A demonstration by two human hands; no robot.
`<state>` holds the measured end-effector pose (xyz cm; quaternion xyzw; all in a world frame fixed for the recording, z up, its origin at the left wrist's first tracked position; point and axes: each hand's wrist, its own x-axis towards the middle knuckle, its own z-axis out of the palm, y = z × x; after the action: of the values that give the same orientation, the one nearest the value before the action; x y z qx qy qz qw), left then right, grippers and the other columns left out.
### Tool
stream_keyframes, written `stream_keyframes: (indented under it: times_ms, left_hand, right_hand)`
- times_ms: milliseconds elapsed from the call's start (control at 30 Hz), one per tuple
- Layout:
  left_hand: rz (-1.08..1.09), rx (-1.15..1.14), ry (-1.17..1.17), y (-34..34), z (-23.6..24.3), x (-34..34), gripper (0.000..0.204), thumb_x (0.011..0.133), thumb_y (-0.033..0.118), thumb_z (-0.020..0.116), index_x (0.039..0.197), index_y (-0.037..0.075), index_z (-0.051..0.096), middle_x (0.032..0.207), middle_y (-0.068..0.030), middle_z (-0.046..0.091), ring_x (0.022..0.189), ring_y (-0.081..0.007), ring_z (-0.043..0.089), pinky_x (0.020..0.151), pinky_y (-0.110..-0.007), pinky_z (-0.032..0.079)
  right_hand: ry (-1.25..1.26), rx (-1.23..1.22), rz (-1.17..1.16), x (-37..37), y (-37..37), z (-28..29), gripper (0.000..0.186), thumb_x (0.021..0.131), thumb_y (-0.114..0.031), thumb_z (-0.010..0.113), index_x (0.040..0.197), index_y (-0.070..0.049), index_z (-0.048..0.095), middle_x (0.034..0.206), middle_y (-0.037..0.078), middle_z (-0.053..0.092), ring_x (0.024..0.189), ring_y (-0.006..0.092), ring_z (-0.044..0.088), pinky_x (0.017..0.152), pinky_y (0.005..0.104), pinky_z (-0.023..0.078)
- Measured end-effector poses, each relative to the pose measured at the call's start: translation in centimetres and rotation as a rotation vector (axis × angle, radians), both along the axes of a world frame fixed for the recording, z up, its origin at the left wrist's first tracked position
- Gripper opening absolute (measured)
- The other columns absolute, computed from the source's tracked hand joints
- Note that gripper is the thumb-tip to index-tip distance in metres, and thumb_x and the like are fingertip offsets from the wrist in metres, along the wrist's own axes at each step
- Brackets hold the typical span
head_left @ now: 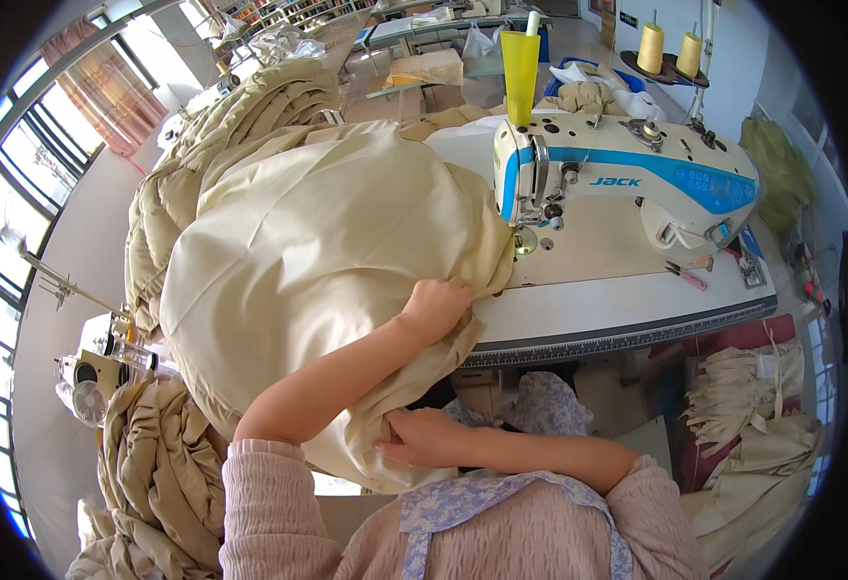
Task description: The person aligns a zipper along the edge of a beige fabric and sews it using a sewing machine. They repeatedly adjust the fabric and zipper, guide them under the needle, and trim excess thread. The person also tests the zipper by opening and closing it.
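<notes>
A large, smooth beige cloth (279, 242) spreads over the left of the sewing table and hangs past its front edge. My left hand (438, 307) is closed on its gathered right border, a short way in front of the sewing machine's needle area. Lower down and nearer to me, my right hand (424, 438) pinches the hanging edge of the same cloth. The white and blue sewing machine (627, 174) stands to the right, and a fold of the cloth reaches close to its presser foot (523, 237). Fingertips of both hands are partly hidden by the cloth.
Pink-handled snips (687, 276) lie on the white tabletop (578, 300) with its dark ruler edge. Two thread cones (651, 48) and a yellow holder (520, 77) rise above the machine. Quilted beige material (250, 116) is heaped behind; bundled fabric (158, 464) and cut strips (743, 387) flank me.
</notes>
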<state>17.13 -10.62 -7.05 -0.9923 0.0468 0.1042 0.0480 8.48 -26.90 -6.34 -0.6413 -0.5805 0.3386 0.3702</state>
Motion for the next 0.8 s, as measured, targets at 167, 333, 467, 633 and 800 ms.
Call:
stream_keyframes:
  times_ms: [167,333,467,633,800]
  left_hand:
    - [0.695,-1.366,-0.271,8.8,4.3,-3.1,0.035,0.109,0.033,0.054,0.109,0.002,0.071,0.093,0.0014,0.071,0.081,-0.0081,0.065,0.072,-0.030,0.053]
    - [0.742,-1.719,-0.782,15.6,12.8,-7.3,0.036,0.109,0.031,0.054,0.129,0.002,0.062,0.115,-0.0060,0.071,0.099,-0.0147,0.069,0.090,-0.031,0.058]
    - [0.575,-1.866,-1.011,21.6,15.7,-14.0,0.034,0.109,0.027,0.051,0.132,0.003,0.061,0.121,-0.0081,0.070,0.105,-0.0181,0.069,0.093,-0.034,0.059]
    - [0.859,-1.732,-1.091,22.2,12.4,-17.4,0.037,0.111,0.022,0.047,0.139,0.000,0.057,0.129,-0.0097,0.067,0.111,-0.0195,0.068,0.097,-0.034,0.058]
    - [0.744,-1.792,-1.038,21.3,11.0,-20.0,0.035,0.107,0.010,0.043,0.139,0.001,0.054,0.126,-0.0155,0.067,0.108,-0.0243,0.070,0.095,-0.039,0.060]
  right_hand:
    - [0.234,0.057,-0.292,5.6,-4.0,-1.4,0.030,0.100,-0.033,0.065,0.107,-0.003,0.067,0.084,0.018,0.072,0.075,0.0292,0.072,0.066,0.0388,0.056]
    - [0.302,0.305,-0.635,11.2,-2.1,-6.1,0.052,0.103,-0.032,0.063,0.140,0.003,0.051,0.141,0.022,0.055,0.118,0.0267,0.063,0.088,0.0369,0.055]
    - [0.623,0.195,-0.527,12.1,1.8,-5.2,0.087,0.102,-0.038,0.064,0.158,0.010,0.019,0.155,0.028,0.042,0.137,0.0312,0.052,0.107,0.0400,0.048]
    - [0.505,0.121,-0.326,10.4,8.1,-5.5,0.090,0.097,-0.040,0.068,0.160,0.004,0.021,0.158,0.026,0.038,0.128,0.0326,0.059,0.101,0.0414,0.052]
    - [0.672,0.174,-0.666,10.8,12.4,-1.7,0.065,0.100,-0.029,0.065,0.153,-0.004,0.037,0.147,0.021,0.051,0.101,0.0265,0.072,0.082,0.0346,0.060]
